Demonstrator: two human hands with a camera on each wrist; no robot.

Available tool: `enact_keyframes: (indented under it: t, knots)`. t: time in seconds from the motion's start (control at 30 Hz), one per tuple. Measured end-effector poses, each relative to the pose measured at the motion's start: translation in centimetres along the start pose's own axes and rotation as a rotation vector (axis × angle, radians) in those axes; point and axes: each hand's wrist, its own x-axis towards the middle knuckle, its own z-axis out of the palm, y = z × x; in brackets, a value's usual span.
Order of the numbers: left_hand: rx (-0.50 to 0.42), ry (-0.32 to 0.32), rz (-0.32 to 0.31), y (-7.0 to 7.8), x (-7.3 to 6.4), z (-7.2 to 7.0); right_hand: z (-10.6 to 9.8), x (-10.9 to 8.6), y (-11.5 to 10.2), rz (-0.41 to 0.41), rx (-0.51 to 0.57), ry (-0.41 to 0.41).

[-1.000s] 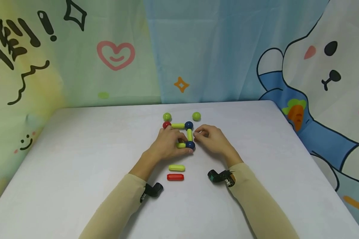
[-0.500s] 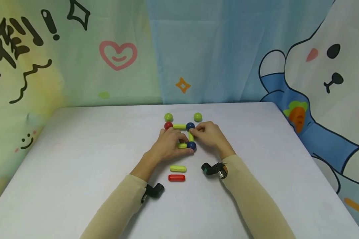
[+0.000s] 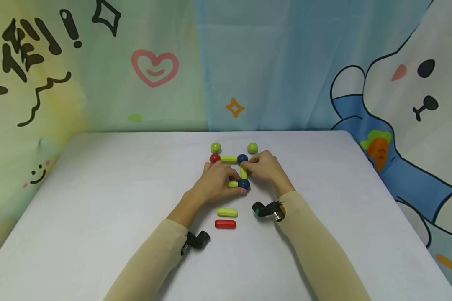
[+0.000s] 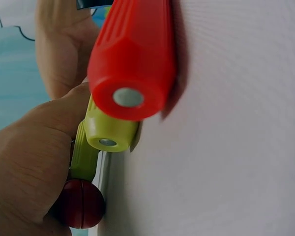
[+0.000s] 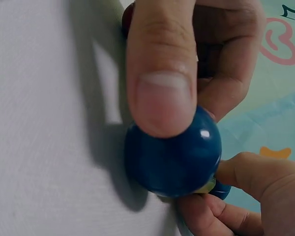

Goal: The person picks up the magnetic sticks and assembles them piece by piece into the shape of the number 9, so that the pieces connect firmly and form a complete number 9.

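Note:
Magnetic yellow-green rods and balls lie joined in the head view. My left hand [image 3: 216, 182] arches over the near yellow-green rod [image 3: 232, 184], gripping the near blue ball [image 3: 244, 184]; in the right wrist view its thumb [image 5: 162, 98] presses that blue ball [image 5: 172, 162]. My right hand [image 3: 265, 169] pinches the connecting yellow-green rod [image 3: 243, 173], fingertips right by the far blue ball [image 3: 242, 158]. Another yellow-green rod [image 3: 229, 159] links the far blue ball to a red ball [image 3: 215, 158]. A red ball [image 4: 83, 204] sits beside my left hand in the left wrist view.
Two loose green balls, the left green ball [image 3: 216, 147] and the right green ball [image 3: 252, 147], lie beyond the joined pieces. Nearer me are a loose yellow-green rod [image 3: 227, 212] and a red rod [image 3: 225, 224]. A printed curtain [image 3: 267, 62] hangs behind the white table [image 3: 98, 200].
My right hand has moved in from beside the connecting rod and now pinches it near the far blue ball. The left hand keeps its hold. The head view has shifted slightly.

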Motion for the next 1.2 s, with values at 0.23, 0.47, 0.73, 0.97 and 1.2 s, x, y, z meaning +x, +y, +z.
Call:
enact_keyframes:
  t: [0.23, 0.47, 0.73, 0.97, 1.2]
  knots:
    - [-0.004, -0.008, 0.002, 0.19, 0.11, 0.08, -0.33, -0.11, -0.08, 0.032, 0.050, -0.010]
    - [-0.012, -0.002, -0.021, 0.09, 0.03, 0.19, -0.25, 0.00, -0.19, 0.064, 0.067, -0.036]
    - [-0.022, 0.016, -0.016, -0.03, 0.00, 0.03, -0.43, -0.32, -0.73, 0.058, 0.059, -0.032]
    - [-0.021, 0.021, -0.018, -0.05, 0.10, 0.03, -0.42, -0.38, -0.65, 0.045, 0.050, -0.034]
    - [-0.038, 0.016, -0.036, -0.09, 0.11, 0.05, -0.14, -0.48, -0.45, 0.032, 0.045, -0.023]
